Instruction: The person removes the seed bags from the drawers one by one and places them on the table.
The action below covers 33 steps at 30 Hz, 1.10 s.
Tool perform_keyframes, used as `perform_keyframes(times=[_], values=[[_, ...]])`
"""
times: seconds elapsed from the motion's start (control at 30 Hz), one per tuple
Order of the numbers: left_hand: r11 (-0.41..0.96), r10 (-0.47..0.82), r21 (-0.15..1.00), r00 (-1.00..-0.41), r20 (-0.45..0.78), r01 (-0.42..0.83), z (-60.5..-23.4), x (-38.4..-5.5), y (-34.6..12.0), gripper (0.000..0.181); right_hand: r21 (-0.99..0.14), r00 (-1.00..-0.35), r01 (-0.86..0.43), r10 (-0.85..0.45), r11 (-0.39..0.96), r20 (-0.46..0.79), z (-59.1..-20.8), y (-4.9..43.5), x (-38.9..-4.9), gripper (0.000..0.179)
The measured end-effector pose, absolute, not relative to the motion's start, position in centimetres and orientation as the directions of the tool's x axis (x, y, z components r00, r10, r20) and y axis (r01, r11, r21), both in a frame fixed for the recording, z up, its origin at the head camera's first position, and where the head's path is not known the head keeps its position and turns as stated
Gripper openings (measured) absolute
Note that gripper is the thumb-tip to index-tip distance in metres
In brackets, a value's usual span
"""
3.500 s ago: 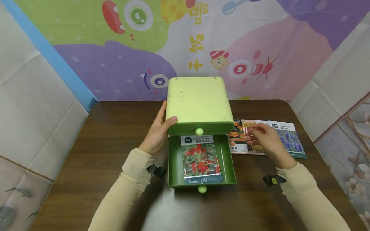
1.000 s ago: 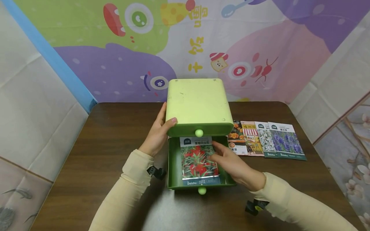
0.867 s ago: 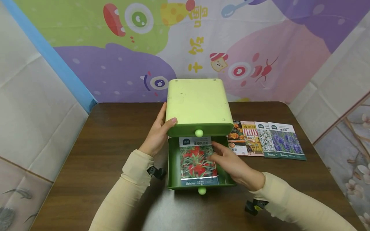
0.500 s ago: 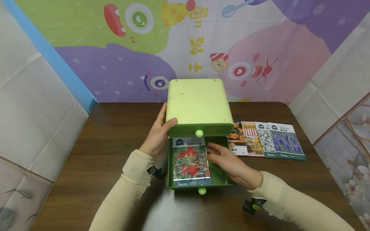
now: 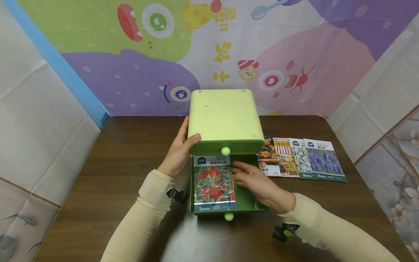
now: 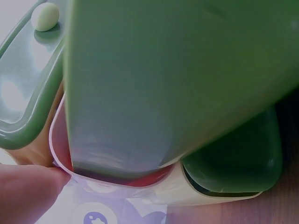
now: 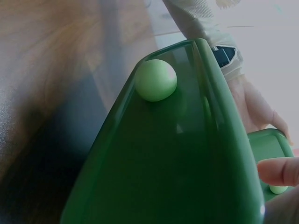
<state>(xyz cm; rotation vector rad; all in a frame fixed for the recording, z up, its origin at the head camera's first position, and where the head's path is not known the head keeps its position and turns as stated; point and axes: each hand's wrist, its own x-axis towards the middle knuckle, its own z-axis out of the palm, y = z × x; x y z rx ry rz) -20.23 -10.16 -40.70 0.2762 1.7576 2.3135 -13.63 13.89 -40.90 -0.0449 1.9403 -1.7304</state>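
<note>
A light-green drawer box [image 5: 226,114] stands on the table, its upper drawer [image 5: 207,147] closed and a green drawer [image 5: 246,201] pulled out beneath. In that drawer a seed packet with red flowers [image 5: 214,183] lies face up, close to the left wall. My left hand [image 5: 175,154] rests on the box's left side, thumb at the front corner, fingers stretched along the side. My right hand [image 5: 260,183] reaches over the drawer's right wall, fingers loosely bent at the packet's right edge; whether they touch it I cannot tell. The right wrist view shows the drawer's front with its round knob [image 7: 155,80].
Right of the box, several seed packets overlap in a row, the purple-flowered packet [image 5: 324,160] at the right end. A cartoon-printed cloth [image 5: 131,80] hangs behind the table [image 5: 131,145]. Another green drawer [image 6: 233,163] shows in the left wrist view.
My right hand has come from the packets at right to the drawer. Over the last second the red-flowered packet has slid left beside its fingers. The left hand has stayed put.
</note>
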Motion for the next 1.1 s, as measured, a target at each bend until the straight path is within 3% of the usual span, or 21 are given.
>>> perform_keyframes(times=[0.7,0.87,1.1], values=[[-0.234,0.285,0.971,-0.958,0.011,-0.059,-40.7,-20.3,-10.2,0.080,-0.938,-0.879,0.340,-0.332,0.064,-0.341,-40.9,14.2,-14.1,0.064],[-0.243,0.295,0.969,-0.955,0.022,-0.053,-40.7,-20.2,-10.1,0.080,-0.934,-0.867,0.340,-0.347,0.112,-0.358,-41.1,14.1,-14.3,0.063],[-0.254,0.296,0.966,-0.954,0.039,-0.040,-40.7,-20.1,-10.2,0.080,-0.907,-0.801,0.343,-0.427,0.244,-0.418,-41.6,13.9,-14.5,0.069]])
